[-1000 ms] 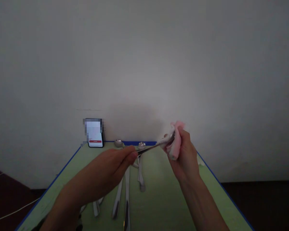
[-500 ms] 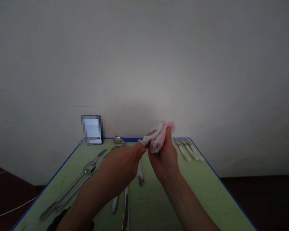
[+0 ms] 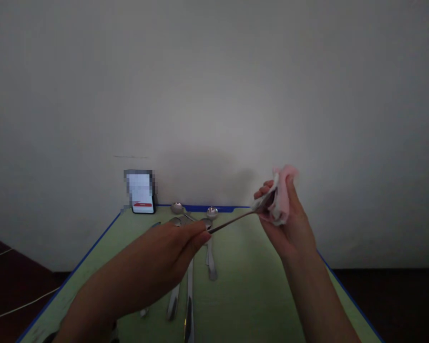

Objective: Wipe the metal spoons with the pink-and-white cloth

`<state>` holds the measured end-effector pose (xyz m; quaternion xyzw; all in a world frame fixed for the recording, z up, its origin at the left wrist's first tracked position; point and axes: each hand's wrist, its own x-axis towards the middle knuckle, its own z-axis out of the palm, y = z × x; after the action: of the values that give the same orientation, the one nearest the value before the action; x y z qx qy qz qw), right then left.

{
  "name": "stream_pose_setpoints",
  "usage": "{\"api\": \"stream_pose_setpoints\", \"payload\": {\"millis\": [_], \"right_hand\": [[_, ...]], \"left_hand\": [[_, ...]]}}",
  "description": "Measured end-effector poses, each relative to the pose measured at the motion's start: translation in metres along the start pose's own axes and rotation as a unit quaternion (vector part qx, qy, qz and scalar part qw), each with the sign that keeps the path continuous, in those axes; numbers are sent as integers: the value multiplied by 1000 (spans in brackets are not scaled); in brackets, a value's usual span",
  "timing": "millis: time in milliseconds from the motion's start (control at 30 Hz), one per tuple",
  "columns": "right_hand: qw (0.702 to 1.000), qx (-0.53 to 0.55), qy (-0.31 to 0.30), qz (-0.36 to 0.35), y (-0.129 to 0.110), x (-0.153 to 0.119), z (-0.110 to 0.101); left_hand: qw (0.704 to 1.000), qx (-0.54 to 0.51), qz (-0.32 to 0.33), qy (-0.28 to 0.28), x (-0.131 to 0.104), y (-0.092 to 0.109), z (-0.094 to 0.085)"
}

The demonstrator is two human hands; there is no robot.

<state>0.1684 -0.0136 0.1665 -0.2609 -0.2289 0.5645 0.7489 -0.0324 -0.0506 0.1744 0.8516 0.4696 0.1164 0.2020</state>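
At the fingers, we see the left hand (image 3: 175,245) pinched closed, thumb and forefinger on the slim, silvery metal utensil (image 3: 233,222) at the near part of its handle. The right hand (image 3: 291,228) is curled around a soft, pink-and-white folded cloth (image 3: 284,202), thumb up along its near side, and the cloth wraps the utensil's far end, so we cannot tell whether that end is a spoon bowl or fork tines. The utensil hangs in the air between the two hands, above the table, tilted up towards the right. We would judge it light, stiff and hard to break, though its smooth handle may twist or slip in a loose pinch; a firm hold at mid-handle should steady it, while the limp cloth is best gripped from both sides with the palm behind it. Beneath the hands, we find a pale green tabletop with a blue edge (image 3: 250,290), bearing a round-bowled metal spoon (image 3: 212,212), an oval-bowled metal spoon (image 3: 177,207) and a long, shiny metal handle (image 3: 189,300). Farther out, a black phone with a lit screen (image 3: 143,190) leans near the plain grey wall (image 3: 214,95).
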Motion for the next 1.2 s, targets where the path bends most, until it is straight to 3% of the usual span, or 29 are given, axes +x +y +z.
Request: {"api": "stream_pose_setpoints", "payload": {"millis": [100, 200, 300, 400, 533, 733, 900, 1100, 1200], "right_hand": [[999, -25, 25, -15, 4, -3, 3], [998, 16, 66, -15, 19, -7, 7], [996, 43, 81, 11, 38, -14, 12], [997, 34, 52, 48, 54, -22, 15], [994, 38, 57, 83, 64, -24, 12], [999, 33, 8, -10, 57, -14, 6], [997, 71, -14, 6, 43, -3, -2], [999, 43, 2, 31, 24, 6, -5], [999, 29, -19, 29, 15, 5, -2]], "left_hand": [[1000, -2, 10, 13, -1, -6, -5], [1000, -2, 16, 19, 5, -8, -5], [999, -2, 18, 30, 16, -5, 5], [998, 5, 33, 44, 28, 0, 20], [999, 10, 34, 27, 36, 0, 30], [998, 22, 21, 51, 32, -4, 20], [999, 10, 13, 45, 30, -6, 17], [998, -55, 16, 16, 26, -12, 10], [997, -74, 5, 7, 23, -15, 7]]}}
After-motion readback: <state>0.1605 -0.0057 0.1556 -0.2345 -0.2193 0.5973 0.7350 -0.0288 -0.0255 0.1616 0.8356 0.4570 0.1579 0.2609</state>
